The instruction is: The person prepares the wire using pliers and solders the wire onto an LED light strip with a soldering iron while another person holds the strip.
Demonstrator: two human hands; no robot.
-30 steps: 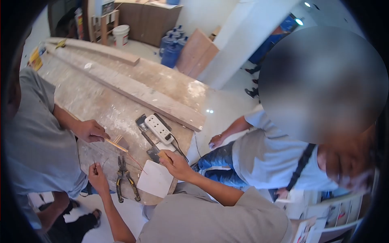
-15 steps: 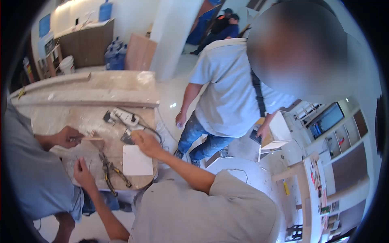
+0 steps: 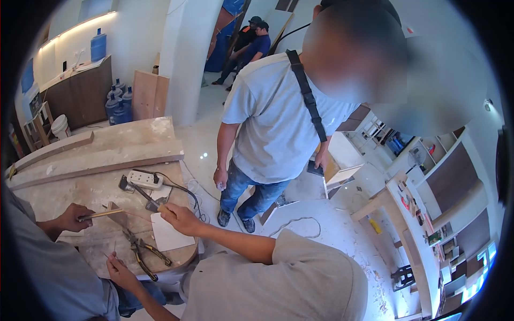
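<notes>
My right hand (image 3: 181, 219) is closed around the tan handle of what looks like a soldering iron (image 3: 151, 202). Its dark shaft points up and left, beside a white power strip (image 3: 144, 179). Lower left, my left hand (image 3: 122, 272) pinches a thin wire (image 3: 114, 247). Yellow-and-black pliers (image 3: 142, 249) lie between my hands, near a white square sheet (image 3: 172, 234). At the left, another person's hand (image 3: 75, 218) holds a narrow strip (image 3: 101, 214), which reaches over a small brown piece (image 3: 116, 215).
The worktable (image 3: 96, 184) carries long boards (image 3: 96, 160) toward its far side. A black cable (image 3: 187, 193) runs off its right edge. Beyond stands a person in a light shirt (image 3: 278, 123). A cable (image 3: 300, 222) lies on the floor at right.
My view has swung right and tilted. My right hand, with the iron, now sits lower, beside the white sheet. The other person's strip has come into clearer view.
</notes>
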